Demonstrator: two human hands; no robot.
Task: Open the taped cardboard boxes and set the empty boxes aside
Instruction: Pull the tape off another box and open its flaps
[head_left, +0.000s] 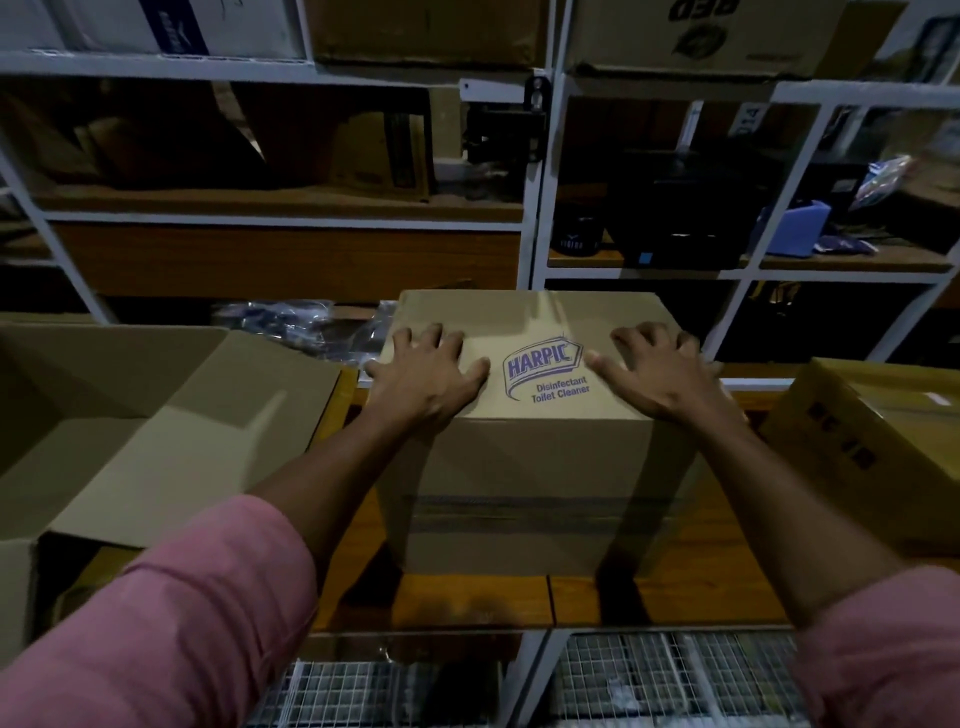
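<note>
A closed brown Harpic cardboard box (535, 467) stands on the wooden bench in the middle, a printed side facing up and a strip of tape running across the side facing me. My left hand (428, 376) lies flat on the left part of its top, fingers spread. Flat on the right part of the top rests my right hand (660, 371), also with spread fingers. Neither hand grips anything. To the left lies an opened cardboard box (156, 436) with its flaps spread.
Another taped cardboard box (872, 441) sits at the right edge of the wooden bench (467, 603). White metal shelving (537, 218) with boxes and dark items stands behind. Wire mesh baskets (675, 675) lie below the bench's front edge.
</note>
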